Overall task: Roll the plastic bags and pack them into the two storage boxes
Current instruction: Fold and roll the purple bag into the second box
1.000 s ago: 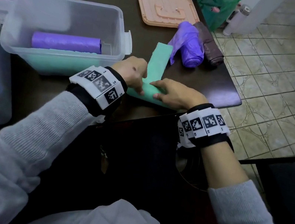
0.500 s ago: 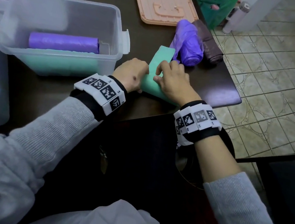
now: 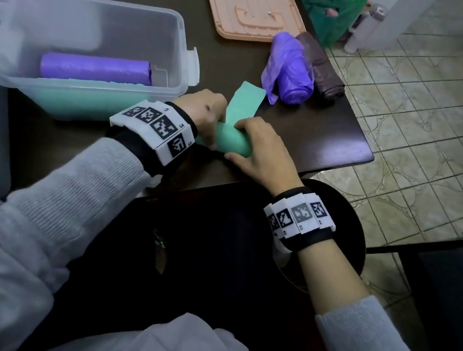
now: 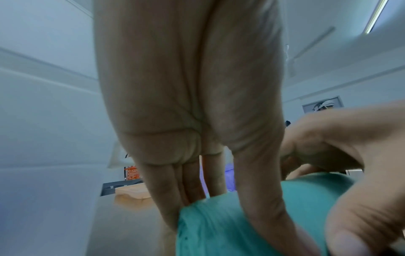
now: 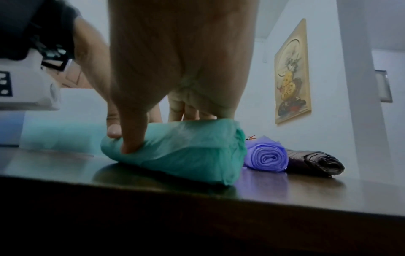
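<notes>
Right now both hands sit close together on the green bag roll point(image 3: 231, 141) near the table's point(image 3: 316, 137) front edge: left hand point(image 3: 204, 112) w/ thumb and fingers curled round its left end, right hand point(image 3: 261, 152) clamped over the right end, thumb point(image 5: 131, 131) dug in. Unrolled tail point(image 3: 244, 99) points toward the loose purple bag roll point(image 3: 290, 74). Film looks light, soft, slippery, prob. springs open; best gripped across the full width, near both ends. Clear storage box point(image 3: 181, 44) is just left.
</notes>
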{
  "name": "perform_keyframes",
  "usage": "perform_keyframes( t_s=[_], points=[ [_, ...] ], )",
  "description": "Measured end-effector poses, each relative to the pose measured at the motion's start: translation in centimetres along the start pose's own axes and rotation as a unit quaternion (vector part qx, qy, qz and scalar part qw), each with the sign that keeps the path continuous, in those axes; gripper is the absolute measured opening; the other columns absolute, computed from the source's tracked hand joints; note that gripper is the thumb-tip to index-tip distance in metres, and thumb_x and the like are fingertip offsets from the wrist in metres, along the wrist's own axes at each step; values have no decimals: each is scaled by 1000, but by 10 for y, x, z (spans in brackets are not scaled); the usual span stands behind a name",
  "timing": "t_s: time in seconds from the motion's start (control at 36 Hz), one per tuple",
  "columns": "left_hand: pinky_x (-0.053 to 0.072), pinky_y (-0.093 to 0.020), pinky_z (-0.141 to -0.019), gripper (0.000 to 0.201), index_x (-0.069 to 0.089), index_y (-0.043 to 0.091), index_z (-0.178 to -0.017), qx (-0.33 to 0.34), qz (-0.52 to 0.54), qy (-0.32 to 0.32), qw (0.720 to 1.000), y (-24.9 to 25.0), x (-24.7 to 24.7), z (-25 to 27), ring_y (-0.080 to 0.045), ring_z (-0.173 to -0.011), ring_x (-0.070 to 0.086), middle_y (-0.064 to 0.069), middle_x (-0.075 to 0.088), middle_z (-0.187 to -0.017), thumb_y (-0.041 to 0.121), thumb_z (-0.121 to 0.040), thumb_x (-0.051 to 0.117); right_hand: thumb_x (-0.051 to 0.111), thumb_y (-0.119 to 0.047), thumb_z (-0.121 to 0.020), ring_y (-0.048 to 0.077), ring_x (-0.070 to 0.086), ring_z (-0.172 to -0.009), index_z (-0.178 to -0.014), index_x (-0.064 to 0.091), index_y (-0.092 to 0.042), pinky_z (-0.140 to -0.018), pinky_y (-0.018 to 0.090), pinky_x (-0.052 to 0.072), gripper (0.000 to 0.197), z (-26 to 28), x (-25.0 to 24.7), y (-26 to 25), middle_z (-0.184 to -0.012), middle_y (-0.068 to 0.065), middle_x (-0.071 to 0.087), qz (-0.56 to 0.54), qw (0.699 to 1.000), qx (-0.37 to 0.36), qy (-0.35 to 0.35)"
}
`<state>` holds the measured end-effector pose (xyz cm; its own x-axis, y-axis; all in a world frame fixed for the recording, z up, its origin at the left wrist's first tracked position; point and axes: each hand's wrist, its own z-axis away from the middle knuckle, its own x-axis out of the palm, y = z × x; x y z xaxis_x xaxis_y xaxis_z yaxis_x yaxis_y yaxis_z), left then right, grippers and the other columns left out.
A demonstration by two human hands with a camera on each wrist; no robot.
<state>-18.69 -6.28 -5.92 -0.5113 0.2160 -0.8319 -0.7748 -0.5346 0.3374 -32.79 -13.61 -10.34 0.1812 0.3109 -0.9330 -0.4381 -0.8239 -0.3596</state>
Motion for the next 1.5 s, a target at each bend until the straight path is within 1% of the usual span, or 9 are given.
perform_keyframes(
  t_s=[0.11,0.47,0.64,0.83,0.92,1.03,1.19,1.36,1.5],
  points=[
    [43,-34,-91,69,52,11,-132,24,16,17,999,-5,2,3,-28,-115,54,-11,55,-129,20,-70,82,70,-34,-80,24,50,-117,-128,52,-13,-100,43,39,55,-3,-3,4,-126,6,54,-43,998,12,-47],
    [47,-38,-93,61,61,15,-120,41,3,41,998,-8,8,14,-28,-112,56,-10,59,-123,17,-65,85,47,-43,-95,27,34,-129,-140,44,-18,-110,35,24,51,-21,-16,7,-133,13,43,-33,974,80,-210],
    [43,-34,-92,54,55,17,-130,40,-11,8,999,-8,4,6,-28,-115,54,-11,56,-129,20,-79,74,56,-43,-90,19,54,-109,-116,55,-17,-94,29,40,37,-18,-19,14,-116,6,59,-123,974,106,-157],
    [44,-31,-83,36,60,15,-124,27,-23,-42,998,-7,-1,5,-25,-99,55,-7,60,-110,30,-91,58,58,-45,-87,22,45,-114,-118,53,-19,-94,39,36,41,-9,-10,3,-119,3,51,18,999,18,-28],
    [41,-30,-83,36,60,15,-125,26,-10,-46,999,-11,-1,6,-23,-99,54,-5,60,-111,31,-93,55,70,-46,-77,20,44,-116,-121,53,-24,-95,37,34,52,-6,-8,5,-121,-1,52,14,999,18,-42],
    [37,-32,-96,50,48,16,-135,18,40,18,999,-16,4,7,-26,-121,49,-8,52,-135,32,-89,62,65,-42,-83,24,46,-122,-129,52,-20,-103,40,36,53,-14,-10,9,-129,6,54,-17,995,46,-86],
    [37,-31,-95,49,50,17,-132,18,87,55,995,-22,16,9,-27,-119,50,-12,54,-130,22,-86,66,59,-42,-89,23,52,-118,-130,54,-14,-97,29,37,50,-26,-23,9,-129,8,57,-40,984,73,-160],
    [35,-32,-100,51,47,18,-137,21,91,18,995,-25,13,6,-27,-123,49,-11,52,-135,20,-89,63,66,-75,-56,12,54,-97,-110,67,-27,-83,27,40,73,-36,-27,11,-107,-4,58,-76,970,122,-196],
    [36,-30,-98,50,50,18,-135,31,84,21,996,-27,13,6,-27,-121,50,-10,55,-131,19,-88,64,75,-50,-71,15,49,-119,-140,38,-15,-98,24,37,85,-37,-29,7,-132,1,49,-96,963,127,-218]
  ],
)
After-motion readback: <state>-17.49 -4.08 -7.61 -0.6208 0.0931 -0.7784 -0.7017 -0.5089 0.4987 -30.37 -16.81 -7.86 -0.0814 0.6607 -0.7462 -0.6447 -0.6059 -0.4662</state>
